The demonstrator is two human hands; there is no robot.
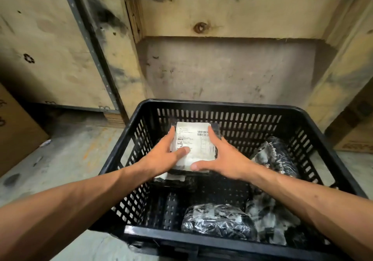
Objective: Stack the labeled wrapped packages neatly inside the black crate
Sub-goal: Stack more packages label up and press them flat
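Observation:
A black slotted crate (222,107) stands on the floor in front of me. Inside it, at the far left, a dark wrapped package with a white printed label (198,139) lies on top of another package (173,180). My left hand (161,157) grips its left edge, thumb on the label. My right hand (224,155) holds its right edge, thumb at the near edge. Other plastic-wrapped dark packages lie loose in the crate: one at the near middle (218,222), one at the right wall (280,157), one at the near right (268,218).
Wooden crate panels (232,18) and a grey wall stand right behind the black crate. A cardboard box (14,131) sits at the left and another (357,135) at the right. Bare concrete floor (76,151) lies to the left of the crate.

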